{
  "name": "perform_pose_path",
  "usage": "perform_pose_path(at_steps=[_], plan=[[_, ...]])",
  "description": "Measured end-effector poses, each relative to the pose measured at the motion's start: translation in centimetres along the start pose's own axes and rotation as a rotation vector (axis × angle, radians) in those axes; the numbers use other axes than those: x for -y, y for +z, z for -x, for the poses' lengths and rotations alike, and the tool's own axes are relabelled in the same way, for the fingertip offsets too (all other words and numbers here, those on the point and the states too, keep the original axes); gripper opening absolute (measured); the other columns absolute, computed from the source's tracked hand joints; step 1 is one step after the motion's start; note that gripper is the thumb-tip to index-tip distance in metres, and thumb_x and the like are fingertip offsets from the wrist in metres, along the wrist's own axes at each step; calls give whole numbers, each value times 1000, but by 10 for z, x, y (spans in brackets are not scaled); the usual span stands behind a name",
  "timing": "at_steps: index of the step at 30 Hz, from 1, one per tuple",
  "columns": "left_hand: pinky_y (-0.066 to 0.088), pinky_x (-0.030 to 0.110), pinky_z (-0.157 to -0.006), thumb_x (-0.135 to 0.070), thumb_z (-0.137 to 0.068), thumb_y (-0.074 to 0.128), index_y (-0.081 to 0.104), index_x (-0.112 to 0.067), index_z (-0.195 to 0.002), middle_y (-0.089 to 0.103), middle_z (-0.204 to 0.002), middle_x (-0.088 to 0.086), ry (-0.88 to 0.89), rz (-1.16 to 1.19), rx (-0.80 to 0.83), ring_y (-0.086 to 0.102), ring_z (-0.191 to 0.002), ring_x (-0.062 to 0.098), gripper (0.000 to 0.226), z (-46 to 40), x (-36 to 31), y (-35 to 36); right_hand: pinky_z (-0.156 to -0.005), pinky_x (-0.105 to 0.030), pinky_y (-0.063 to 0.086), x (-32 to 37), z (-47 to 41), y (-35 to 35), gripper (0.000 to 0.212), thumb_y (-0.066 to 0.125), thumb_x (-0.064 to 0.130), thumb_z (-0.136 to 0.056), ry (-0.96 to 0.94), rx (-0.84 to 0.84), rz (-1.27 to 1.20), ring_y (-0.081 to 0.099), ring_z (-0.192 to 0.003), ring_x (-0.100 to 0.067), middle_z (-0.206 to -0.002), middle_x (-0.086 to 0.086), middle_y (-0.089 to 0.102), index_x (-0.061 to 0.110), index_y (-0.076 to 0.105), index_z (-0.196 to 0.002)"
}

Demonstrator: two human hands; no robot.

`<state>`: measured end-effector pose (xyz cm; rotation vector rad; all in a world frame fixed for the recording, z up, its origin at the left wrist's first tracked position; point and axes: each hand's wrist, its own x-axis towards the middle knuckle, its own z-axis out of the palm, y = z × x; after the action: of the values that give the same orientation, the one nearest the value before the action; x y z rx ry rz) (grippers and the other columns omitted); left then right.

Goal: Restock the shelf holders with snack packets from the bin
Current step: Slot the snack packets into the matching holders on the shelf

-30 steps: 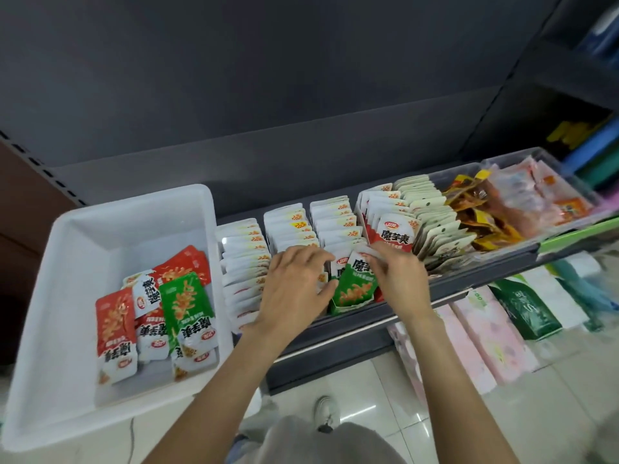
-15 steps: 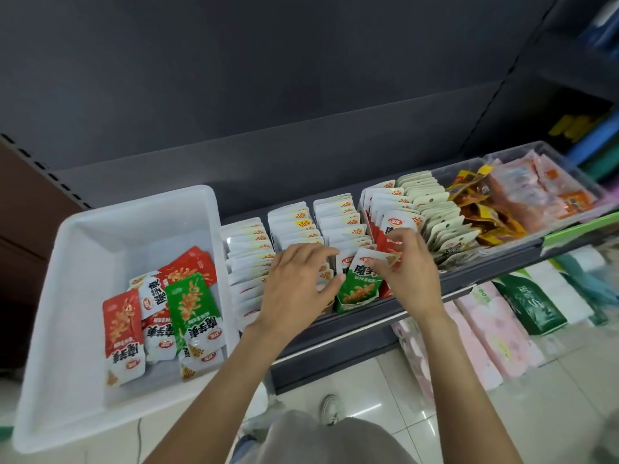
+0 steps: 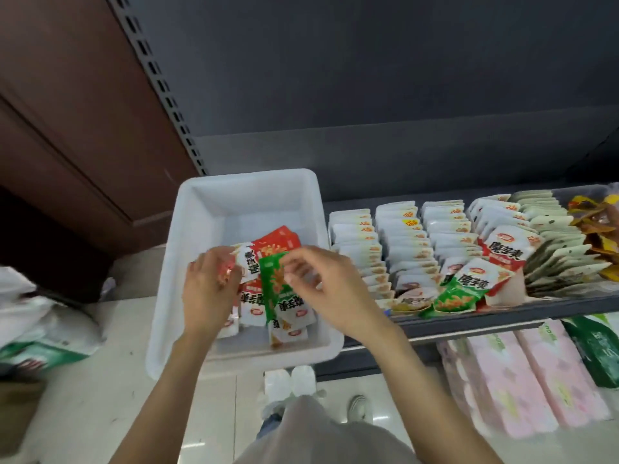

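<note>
Reaching into the white bin (image 3: 231, 205), both hands work among the loose snack packets (image 3: 258, 296) that lie on its floor. The left hand (image 3: 209, 289) closes over a red packet (image 3: 225, 267) at the pile's left edge; the right hand (image 3: 321, 289) pinches the upper edge of a green packet (image 3: 273, 286), though motion blur hides the exact finger contact. Just right of the bin, the shelf holders (image 3: 402, 249) already stand nearly full of upright white packets in dense rows, and a green packet and a red one lean at the front of the shelf (image 3: 469, 324). Judged from this, restocking is well advanced: only a small heap remains in the bin to be sorted into the matching rows.
</note>
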<state>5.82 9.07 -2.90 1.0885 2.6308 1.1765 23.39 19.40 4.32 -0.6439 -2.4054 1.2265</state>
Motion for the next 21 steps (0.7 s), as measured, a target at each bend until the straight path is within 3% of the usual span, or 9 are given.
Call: perform_pose_path(at_steps=[3, 7, 10, 14, 18, 21], plan=[[45, 39, -86, -20, -80, 69, 59, -20, -121, 62, -115, 8, -53, -214, 303, 57, -102, 34, 42, -12, 49, 0, -95, -32, 47, -15, -37, 58, 37, 55, 25, -94, 157, 172, 297, 56, -110, -18, -127, -4, 56, 12, 51, -129], [34, 36, -106, -27, -84, 64, 47, -21, -135, 45, -141, 2, 81, -325, 557, 39, -128, 27, 54, -15, 60, 10, -88, -39, 47, -47, -59, 105, 46, 49, 30, -97, 486, 310, 778, 52, -110, -32, -129, -19, 49, 0, 42, -131], [33, 35, -108, -31, -88, 60, 42, -22, -139, 36, -145, -2, 68, -375, 652, 32, -133, 24, 55, -18, 61, 16, -86, -40, 47, -59, -60, 126, 57, 59, 31, -92, 598, 363, 819, 48, -112, -34, -129, -23, 43, 3, 32, -134], [32, 35, -109, -37, -92, 53, 41, -22, -139, 36, -146, -1, 22, -328, 679, 33, -134, 23, 51, -19, 60, 17, -81, -35, 47, -58, -56, 126, 63, 71, 29, -83, 589, 310, 660, 51, -105, -30, -120, -16, 45, 10, 32, -129], [40, 32, -98, -45, -92, 51, 47, -21, -134, 50, -135, 2, -127, -15, 485, 50, -119, 19, 48, -19, 40, 7, -72, -33, 50, -33, -51, 107, 36, 59, 21, -92, 442, 101, 708, 65, -92, -27, -102, -10, 65, 10, 49, -125], [53, 26, -81, -54, -87, 53, 52, -16, -128, 62, -122, 3, -482, 555, 469, 66, -95, 13, 57, -21, 10, -12, -57, -29, 52, -13, -46, 88, 17, 65, 14, -87, 213, -174, 703, 68, -67, -23, -78, -5, 69, 13, 63, -104]])
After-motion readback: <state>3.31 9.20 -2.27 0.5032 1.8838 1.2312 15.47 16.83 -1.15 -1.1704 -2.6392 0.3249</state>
